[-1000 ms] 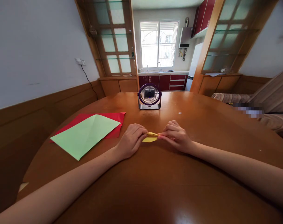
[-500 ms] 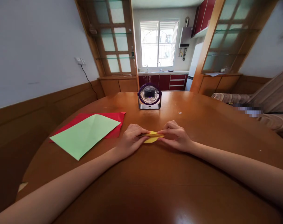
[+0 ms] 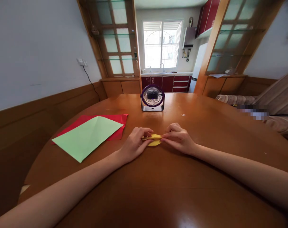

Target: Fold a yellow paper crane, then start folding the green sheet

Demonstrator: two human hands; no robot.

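A small piece of folded yellow paper (image 3: 155, 141) lies between my two hands, just above the table. My right hand (image 3: 178, 138) pinches its right end between thumb and fingers. At the other end, my left hand (image 3: 136, 143) has its thumb against the paper's near side, with the index finger raised and arched over it. The inner folds on the left are partly covered by those fingers.
Left of my hands, a light green sheet (image 3: 88, 138) overlaps a red sheet (image 3: 116, 135) on the round wooden table (image 3: 144, 196). A small purple desk fan (image 3: 152, 97) stands beyond my hands. A white scrap (image 3: 183, 115) lies to its right.
My left index finger has lifted off the yellow paper. My right fingers have drawn closer together at its right end. The sheets and fan stay put.
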